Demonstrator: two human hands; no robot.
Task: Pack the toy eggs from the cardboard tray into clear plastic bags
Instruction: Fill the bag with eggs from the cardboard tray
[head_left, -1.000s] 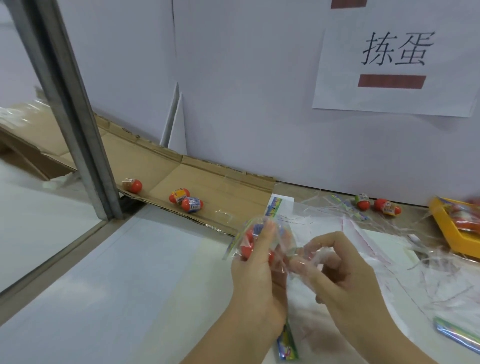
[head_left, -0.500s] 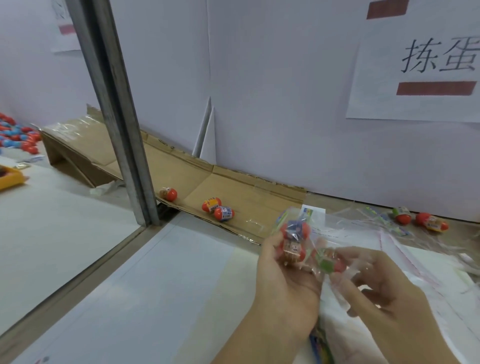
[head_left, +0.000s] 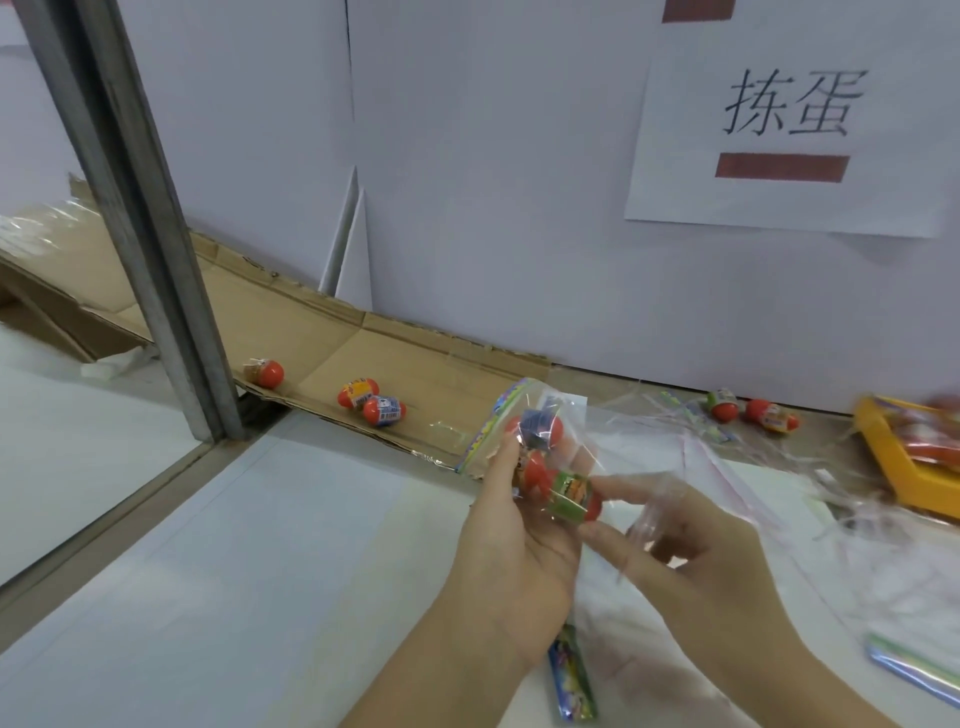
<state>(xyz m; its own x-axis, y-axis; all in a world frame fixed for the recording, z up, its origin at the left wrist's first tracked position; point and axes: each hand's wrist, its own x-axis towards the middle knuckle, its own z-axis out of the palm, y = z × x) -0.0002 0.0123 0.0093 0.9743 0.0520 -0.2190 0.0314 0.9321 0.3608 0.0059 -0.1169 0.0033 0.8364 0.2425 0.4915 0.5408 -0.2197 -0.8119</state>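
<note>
- White tabletop (head_left: 234, 597) fills the lower frame. A printed bag strip (head_left: 571, 675) lies on it at bottom centre, under the wrists.
- Left hand (head_left: 511, 545), lower centre: grips the clear plastic bag (head_left: 569, 415), with the thumb along the bag's left side and the fingers curled behind it.
- Right hand (head_left: 691, 551), just right of the left: thumb and forefinger pinch the green-labelled egg (head_left: 574, 500) at the lower end of the bag. It cannot be told whether film lies between fingertips and egg.
- Bag contents: the blue-labelled egg (head_left: 537, 430) is uppermost and the middle egg (head_left: 535, 474) is directly below, touching it. The green-labelled egg touches the middle egg.
- Loose clear bags (head_left: 727, 457) lie spread over the tabletop right of the hands.
- Cardboard tray (head_left: 415, 364), centre left: three toy eggs lie on it. The single egg (head_left: 267, 373) sits beside the metal post (head_left: 145, 234), and the paired eggs (head_left: 371, 404) touch each other.
- Two stray eggs (head_left: 748, 410) lie at the foot of the wall, off the tray, right of centre.
- Yellow tray (head_left: 883, 447), right edge: holds blurred red-orange items. What they are cannot be confirmed.
- Paper sign (head_left: 789, 119) hangs on the wall, upper right.
- Status (judgement): one bag is being loaded and is not yet closed. Three tray eggs are left to pack, and spare bags are available.
</note>
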